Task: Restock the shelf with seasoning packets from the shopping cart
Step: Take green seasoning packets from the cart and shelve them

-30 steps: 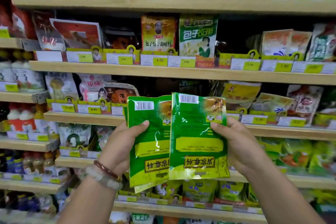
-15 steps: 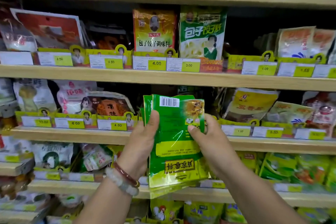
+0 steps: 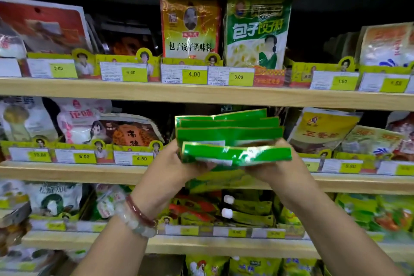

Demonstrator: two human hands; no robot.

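Head view: the left hand (image 3: 170,163) and right hand (image 3: 280,163) each grip one end of a stack of green seasoning packets (image 3: 230,139), fingers curled underneath, thumbs against the sides. The stack tilts forward between the fingers, level with the middle shelf (image 3: 67,172).

Green seasoning packets (image 3: 230,139): printed faces turned away, only top edges legible; motion-blurred. Left hand (image 3: 170,163) and right hand (image 3: 280,168): fingertips hidden behind the stack. Price tags (image 3: 349,166) at the shelf's right end too blurred to read. Red-and-white packet (image 3: 40,27) cut by the left edge.
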